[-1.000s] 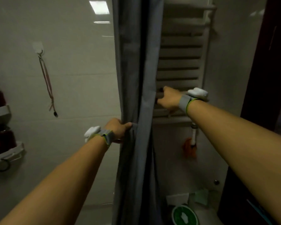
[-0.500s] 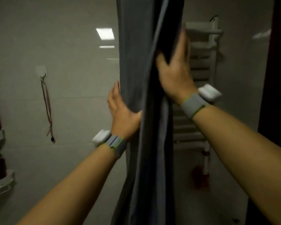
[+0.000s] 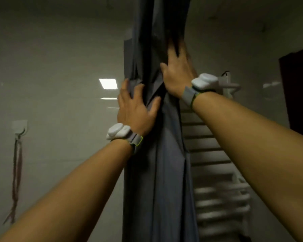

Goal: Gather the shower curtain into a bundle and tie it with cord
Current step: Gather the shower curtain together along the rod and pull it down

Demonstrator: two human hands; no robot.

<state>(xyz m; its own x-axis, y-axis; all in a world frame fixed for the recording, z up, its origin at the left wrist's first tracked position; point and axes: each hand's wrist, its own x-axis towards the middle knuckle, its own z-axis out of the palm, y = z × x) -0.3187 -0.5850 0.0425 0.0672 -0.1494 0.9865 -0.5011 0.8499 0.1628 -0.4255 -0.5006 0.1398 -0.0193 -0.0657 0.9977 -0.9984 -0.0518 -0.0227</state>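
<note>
Both my hands are up on the shower curtain (image 3: 157, 163), which hangs as a narrow grey column dead centre, w/ the white towel rail (image 3: 215, 172) behind it on the right. My left hand (image 3: 136, 110) sits lower on the left edge, fingers spread and curled round a ridge of fabric, thumb pushed into a fold toward the middle. That's there to pin the outer pleats in so they don't swing back out. My right hand (image 3: 177, 74) is higher and on the right side, fingers dug up into a dark fold, thumb on the front face. I'd call that a loose clutch on the cloth, not a tight pinch; fingertips are buried in the fabric so can't tell exactly how hard they're closed.

Hands are staggered, one above the other, so I squeeze a longer stretch of curtain at once instead of one spot.

Bundle looks partly gathered: folds already stacked, but the top is still wide and baggy.

The cord (image 3: 16, 172) isn't in either hand. A reddish one hangs from a wall hook (image 3: 19, 127) well off to the left, prob the tie. Reckon next I need one hand to keep the bundle squeezed while the other goes for it, else the folds may fan out.
</note>
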